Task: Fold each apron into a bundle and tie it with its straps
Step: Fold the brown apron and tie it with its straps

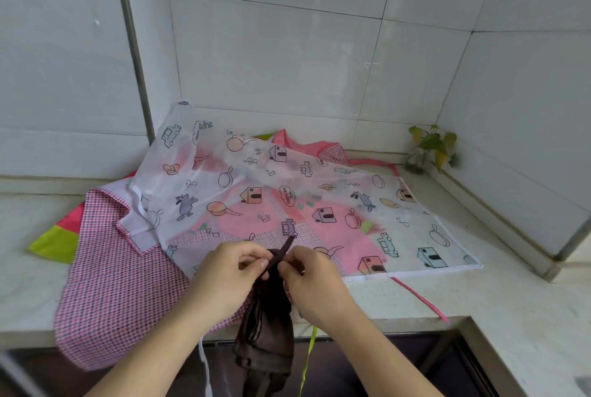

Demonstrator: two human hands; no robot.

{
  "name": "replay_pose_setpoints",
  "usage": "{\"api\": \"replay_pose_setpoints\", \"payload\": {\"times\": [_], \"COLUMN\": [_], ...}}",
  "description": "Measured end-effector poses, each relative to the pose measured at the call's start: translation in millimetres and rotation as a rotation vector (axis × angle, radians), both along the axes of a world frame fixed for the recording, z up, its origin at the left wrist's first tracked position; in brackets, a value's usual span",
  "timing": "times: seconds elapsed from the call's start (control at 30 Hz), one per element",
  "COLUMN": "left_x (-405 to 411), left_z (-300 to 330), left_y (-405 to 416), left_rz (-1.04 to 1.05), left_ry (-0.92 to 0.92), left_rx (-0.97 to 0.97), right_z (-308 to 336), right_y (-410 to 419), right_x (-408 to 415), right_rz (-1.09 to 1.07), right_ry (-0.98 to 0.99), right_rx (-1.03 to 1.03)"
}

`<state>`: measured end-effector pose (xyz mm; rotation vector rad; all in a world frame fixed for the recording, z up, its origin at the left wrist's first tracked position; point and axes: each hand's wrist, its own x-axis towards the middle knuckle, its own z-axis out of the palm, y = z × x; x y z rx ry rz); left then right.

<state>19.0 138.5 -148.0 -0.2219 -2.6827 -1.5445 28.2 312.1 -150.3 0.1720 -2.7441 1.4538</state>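
A dark apron (265, 329) bundle's strap (285, 251) is pinched by both hands' fingers (256, 264) (likely for tying) above the desk (499, 294).

Head view, looking down, close over countertop (415, 297)

dark brown apron (265, 332), pink checked apron (118, 288)

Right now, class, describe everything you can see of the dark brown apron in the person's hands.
The dark brown apron looks like thin, soft cloth gathered into a long bunch, with faint stripes. It hangs over the counter's front edge. The left hand and right hand pinch its narrow strap at the top, above the pink checked apron. Whether it is knotted cannot be told.
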Motion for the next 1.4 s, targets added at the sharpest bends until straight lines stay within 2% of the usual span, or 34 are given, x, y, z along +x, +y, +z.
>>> {"api": "replay_pose_setpoints", "payload": {"times": [0.13, 0.2, 0.37, 0.5, 0.6, 0.67, 0.73, 0.83, 0.93, 1.17, 1.4], "left_x": [5.5, 7.3, 7.6, 12.7, 13.5, 16.6, 18.0, 17.5, 17.2, 17.1, 17.5], "left_z": [-4.7, -6.3, -3.7, 3.3, 2.7, 5.1, 4.2, -3.2, -8.1, -5.9, -6.6], "left_y": [-0.9, -0.9, 2.5, 0.4, -1.1, 0.7, 1.7, 2.4, 4.0, 14.5, 11.0], "left_rz": [0.049, 0.066, 0.093, 0.008, 0.068, 0.15, 0.208, 0.266, 0.315, 0.338, 0.236], "left_ry": [-0.016, -0.009, -0.045, -0.083, 0.015, 0.107, 0.15, 0.118, 0.063, -0.088, -0.179], "left_rx": [0.066, 0.085, 0.117, 0.124, -0.048, -0.086, -0.017, 0.137, 0.281, 0.6, 0.608], "right_z": [-3.5, -4.2, -11.4, -16.6, -15.1, -12.3, -10.0, -7.7, -5.9, -2.5, -6.9], "right_y": [-0.4, -1.6, -8.9, -10.6, -11.7, -11.7, -11.4, -11.5, -9.5, -12.9, -16.5], "right_x": [0.7, 4.8, 7.9, 0.3, -1.3, -0.7, -0.6, -1.9, -1.8, -4.1, -6.7], "right_rz": [-0.04, -0.042, 0.047, 0.006, -0.025, -0.024, -0.016, -0.031, -0.005, 0.029, -0.071], "right_ry": [0.0, 0.06, 0.341, 0.401, 0.378, 0.351, 0.207, -0.027, -0.086, -0.116, -0.113], "right_rx": [-0.038, -0.05, 0.153, 0.186, 0.136, 0.085, -0.035, -0.328, -0.476, -0.419, -0.355]}}
